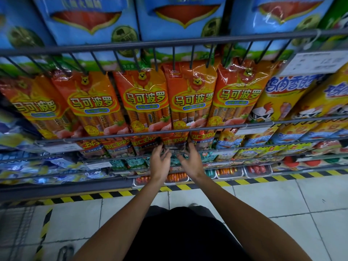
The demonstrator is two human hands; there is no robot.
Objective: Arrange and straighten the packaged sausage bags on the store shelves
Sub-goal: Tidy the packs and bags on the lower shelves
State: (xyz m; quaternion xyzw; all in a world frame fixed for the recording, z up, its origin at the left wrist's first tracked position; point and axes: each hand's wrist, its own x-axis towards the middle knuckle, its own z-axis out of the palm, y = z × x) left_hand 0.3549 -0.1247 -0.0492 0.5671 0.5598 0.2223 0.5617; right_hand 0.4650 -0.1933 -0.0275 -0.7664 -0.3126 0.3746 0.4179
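Observation:
Several orange sausage bags [190,98] stand in a row behind a wire rail [113,137] on the middle shelf. Below them stands a row of red and orange sausage bags [173,142]. Both my hands reach to one bag in that lower row. My left hand [160,159] touches its left edge with curled fingers. My right hand [190,159] touches its right edge with fingers spread. The bag's lower part is hidden behind my hands, and I cannot tell if either hand grips it.
Blue sausage bags [180,17] fill the top shelf. Yellow chicken sausage bags [278,98] stand to the right. Lower shelves hold small packs and trays of sausages [258,169]. A yellow-black hazard stripe [263,178] edges the shelf base above the tiled floor [282,200].

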